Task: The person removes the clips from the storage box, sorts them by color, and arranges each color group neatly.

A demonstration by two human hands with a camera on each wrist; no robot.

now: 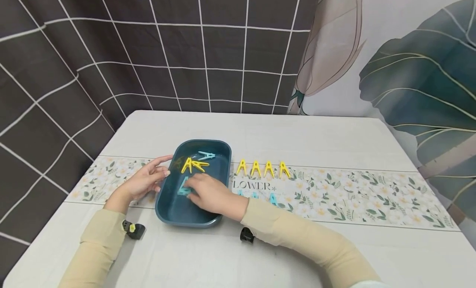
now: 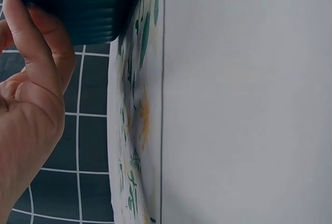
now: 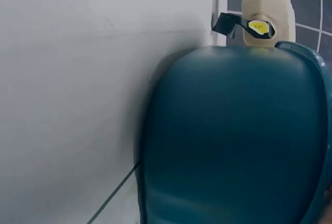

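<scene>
A dark teal basin [image 1: 193, 224] stands on the table, left of the middle. My left hand [image 1: 145, 180] is at its left side, fingers loosely extended and fingertips right at the rim; the left wrist view shows this hand [image 2: 36, 89] against the outer wall. My right hand [image 1: 212, 195] reaches down inside the basin, thumb and fingers pinching at a light-blue clothespin [image 1: 183, 191], partly hidden by them. Farther back in the basin lie yellow clothespins [image 1: 187, 165] and another light-blue clothespin [image 1: 206, 155]. The right wrist view is mostly filled by the basin [image 3: 233, 120].
Right of the basin, several yellow clothespins [image 1: 255, 168] stand in a row on the flowered table runner [image 1: 334, 193]. Nearer me is a row of light-blue clothespins [image 1: 273, 198], partly behind my right arm. A dark grid-patterned cloth [image 1: 223, 48] hangs behind the table.
</scene>
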